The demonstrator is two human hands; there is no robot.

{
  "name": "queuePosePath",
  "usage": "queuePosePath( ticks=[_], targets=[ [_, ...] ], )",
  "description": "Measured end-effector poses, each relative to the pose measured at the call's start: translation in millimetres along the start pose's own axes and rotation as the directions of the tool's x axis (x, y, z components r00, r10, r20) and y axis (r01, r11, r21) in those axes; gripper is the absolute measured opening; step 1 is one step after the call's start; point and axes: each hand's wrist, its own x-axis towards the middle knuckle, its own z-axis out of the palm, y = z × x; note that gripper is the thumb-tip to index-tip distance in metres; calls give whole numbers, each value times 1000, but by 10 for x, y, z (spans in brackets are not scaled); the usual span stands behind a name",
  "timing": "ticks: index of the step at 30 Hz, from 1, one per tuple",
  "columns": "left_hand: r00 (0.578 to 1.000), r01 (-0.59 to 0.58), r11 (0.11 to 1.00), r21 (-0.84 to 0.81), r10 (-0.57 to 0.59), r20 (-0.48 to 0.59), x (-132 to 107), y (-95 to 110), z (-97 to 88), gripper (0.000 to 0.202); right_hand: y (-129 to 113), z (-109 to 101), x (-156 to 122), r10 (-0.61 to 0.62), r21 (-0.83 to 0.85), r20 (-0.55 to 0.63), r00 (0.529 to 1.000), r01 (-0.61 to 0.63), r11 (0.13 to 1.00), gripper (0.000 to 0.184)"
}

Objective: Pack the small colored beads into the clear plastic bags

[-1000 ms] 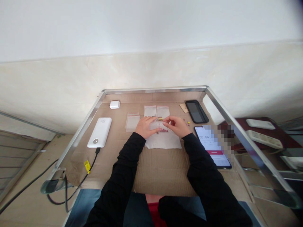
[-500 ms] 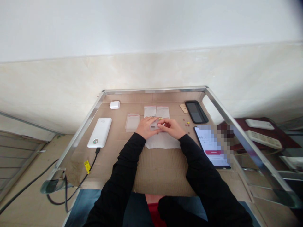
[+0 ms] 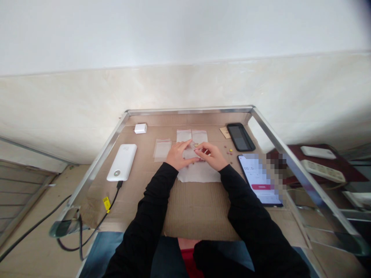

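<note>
Your left hand (image 3: 176, 155) and right hand (image 3: 215, 156) flank clear plastic (image 3: 193, 145), each grip unclear; the smartphone (image 3: 255, 193) reads "00:0", then pixelated.

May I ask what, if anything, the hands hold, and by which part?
The right hand seems to pinch clear plastic, part unclear; whether the left hand also grips is uncertain.

Your sleeves (image 3: 155, 200) are plain black, your zip bags (image 3: 162, 150) clear with a red line, the sheet (image 3: 199, 173) white, the pellets (image 3: 231, 150) yellow and dull pink, the cardboard (image 3: 199, 210) brown, the power bank (image 3: 123, 162) white, its cable (image 3: 114, 197) black.
</note>
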Motion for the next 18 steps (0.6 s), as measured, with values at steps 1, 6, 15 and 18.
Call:
queuePosePath(
  ticks=[1,6,15,18],
  targets=[
    [999,30,999,-45,-31,-19,1,6,-5,74,-3,-20,1,-10,9,-38,999,10,1000,23],
    [979,175,927,-333,-199,-39,29,20,-13,58,-28,-111,-5,-80,84,-197,977,98,992,20],
    [959,249,831,-498,-284,5,69,6,-25,26,16,-93,12,-28,225,-268,963,91,970,37],
    [953,247,786,-567,-301,-3,72,-13,-20,25,77,-86,34,60,276,-229,972,5,961,49]
  ],
)
